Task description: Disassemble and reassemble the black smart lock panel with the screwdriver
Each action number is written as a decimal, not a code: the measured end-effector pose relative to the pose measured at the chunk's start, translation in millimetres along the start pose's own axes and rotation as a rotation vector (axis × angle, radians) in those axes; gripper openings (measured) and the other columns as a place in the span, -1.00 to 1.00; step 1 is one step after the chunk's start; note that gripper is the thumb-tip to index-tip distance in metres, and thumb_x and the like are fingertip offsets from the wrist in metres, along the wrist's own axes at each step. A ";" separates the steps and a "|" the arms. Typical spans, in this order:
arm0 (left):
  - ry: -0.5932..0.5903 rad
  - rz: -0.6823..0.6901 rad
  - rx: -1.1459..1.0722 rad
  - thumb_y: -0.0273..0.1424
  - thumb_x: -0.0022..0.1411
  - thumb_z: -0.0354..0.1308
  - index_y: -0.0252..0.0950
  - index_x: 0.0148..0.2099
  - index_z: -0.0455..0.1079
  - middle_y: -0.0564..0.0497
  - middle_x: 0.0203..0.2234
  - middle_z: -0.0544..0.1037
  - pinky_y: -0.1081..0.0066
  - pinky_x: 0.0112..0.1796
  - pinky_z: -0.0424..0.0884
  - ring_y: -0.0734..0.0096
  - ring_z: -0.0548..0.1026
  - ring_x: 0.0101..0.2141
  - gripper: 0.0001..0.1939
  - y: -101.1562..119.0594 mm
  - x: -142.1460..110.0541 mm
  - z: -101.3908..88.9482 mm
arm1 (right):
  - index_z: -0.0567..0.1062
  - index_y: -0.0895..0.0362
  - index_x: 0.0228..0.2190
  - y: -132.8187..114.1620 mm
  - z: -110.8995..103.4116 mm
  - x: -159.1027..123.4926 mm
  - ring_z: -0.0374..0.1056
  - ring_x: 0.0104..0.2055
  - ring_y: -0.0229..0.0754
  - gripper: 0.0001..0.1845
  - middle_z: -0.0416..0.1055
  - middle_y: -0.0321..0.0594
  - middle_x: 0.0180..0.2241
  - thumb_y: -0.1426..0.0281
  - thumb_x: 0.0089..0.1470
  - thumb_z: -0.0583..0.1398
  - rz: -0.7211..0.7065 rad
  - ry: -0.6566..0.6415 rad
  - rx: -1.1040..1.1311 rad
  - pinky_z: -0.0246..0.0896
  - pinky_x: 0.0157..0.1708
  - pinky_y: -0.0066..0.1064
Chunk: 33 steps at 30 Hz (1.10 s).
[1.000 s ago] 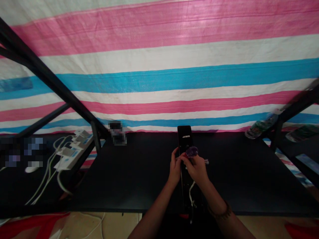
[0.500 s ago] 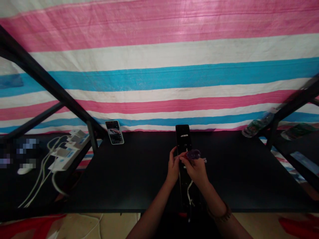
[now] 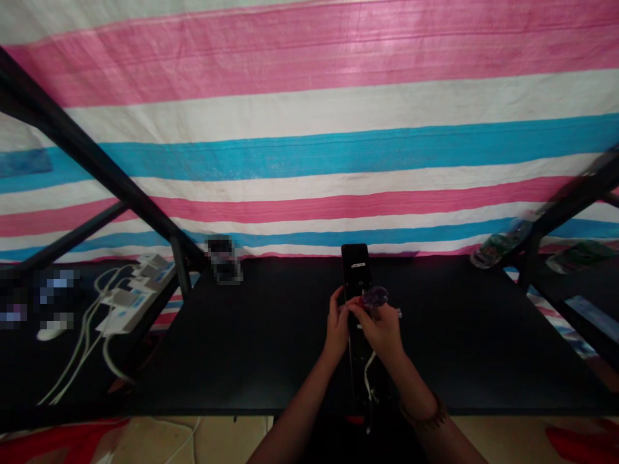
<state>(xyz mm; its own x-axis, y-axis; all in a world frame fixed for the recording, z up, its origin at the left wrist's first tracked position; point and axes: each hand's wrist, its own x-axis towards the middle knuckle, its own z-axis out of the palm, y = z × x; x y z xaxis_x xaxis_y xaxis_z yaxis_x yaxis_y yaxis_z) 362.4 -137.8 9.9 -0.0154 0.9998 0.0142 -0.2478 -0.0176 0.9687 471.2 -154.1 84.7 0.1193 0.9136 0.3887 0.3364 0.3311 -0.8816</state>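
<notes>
A long narrow black device [image 3: 358,270] with white labels lies lengthwise on the black table, running toward my body. My left hand [image 3: 337,325] rests along its left edge with fingers bent; thumb and fingertips meet the right fingertips, and what they pinch is too small to make out. Closed over the device, my right hand [image 3: 382,328] grips a tool with a see-through purple handle [image 3: 375,297]. A bit of red shows by its fingertips; the tool's tip is hidden. From under this hand a white cable [image 3: 367,377] runs down the device toward me.
A blurred-out phone-like object [image 3: 224,261] stands at the table's back left. Left of the table is a white power strip [image 3: 128,309] with plugs and cables. A plastic bottle [image 3: 493,250] leans at the back right. Black frame bars [image 3: 97,151] and a striped sheet [image 3: 309,154] enclose the table.
Both hands and the purple-handled tool keep nearly the same pose over the device. The whole view has shifted slightly.
</notes>
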 end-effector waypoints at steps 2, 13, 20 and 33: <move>0.004 0.007 0.004 -0.18 0.35 0.11 -0.22 0.26 0.27 -0.12 0.08 0.55 0.17 0.14 0.35 0.12 0.52 0.08 -0.50 -1.0 0.8 -0.5 | 0.57 0.06 -0.37 -3.8 -1.8 2.8 0.56 -0.33 -0.09 -0.86 0.60 -0.21 -0.41 0.31 0.20 0.23 -0.017 -0.026 0.013 0.47 -0.29 -0.34; -0.001 -0.008 0.000 -0.19 0.35 0.12 -0.23 0.28 0.25 -0.12 0.00 0.58 0.18 0.07 0.41 0.15 0.56 -0.02 -0.48 -0.4 -0.2 -0.5 | 0.63 0.07 -0.23 5.8 -1.5 -0.7 0.59 -0.22 -0.04 -0.84 0.65 -0.13 -0.28 0.32 0.20 0.26 -0.086 0.029 -0.005 0.50 -0.15 -0.23; -0.004 0.007 0.004 -0.16 0.34 0.12 -0.23 0.28 0.25 -0.12 0.08 0.55 0.17 0.13 0.37 0.13 0.52 0.07 -0.47 -1.5 1.1 -1.3 | 0.66 0.05 -0.31 9.6 -6.8 4.0 0.60 -0.22 -0.06 -0.85 0.66 -0.16 -0.28 0.32 0.21 0.26 -0.074 -0.048 0.062 0.50 -0.13 -0.25; 0.000 0.016 0.012 -0.18 0.37 0.11 -0.28 0.39 0.15 -0.14 -0.02 0.62 0.18 0.08 0.44 0.16 0.60 -0.03 -0.37 -7.4 0.3 -2.3 | 0.62 0.05 -0.26 0.7 -3.2 4.9 0.55 -0.22 -0.07 -0.73 0.61 -0.13 -0.30 0.42 0.31 0.10 -0.265 -0.101 -0.016 0.47 -0.19 -0.28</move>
<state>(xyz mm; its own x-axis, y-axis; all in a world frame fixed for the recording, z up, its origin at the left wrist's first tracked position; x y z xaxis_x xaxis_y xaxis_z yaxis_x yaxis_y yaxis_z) 362.0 -137.4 2.1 -0.0194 0.9994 0.0296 -0.2355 -0.0334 0.9713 475.0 -150.1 86.9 -0.0677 0.8150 0.5755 0.3582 0.5582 -0.7484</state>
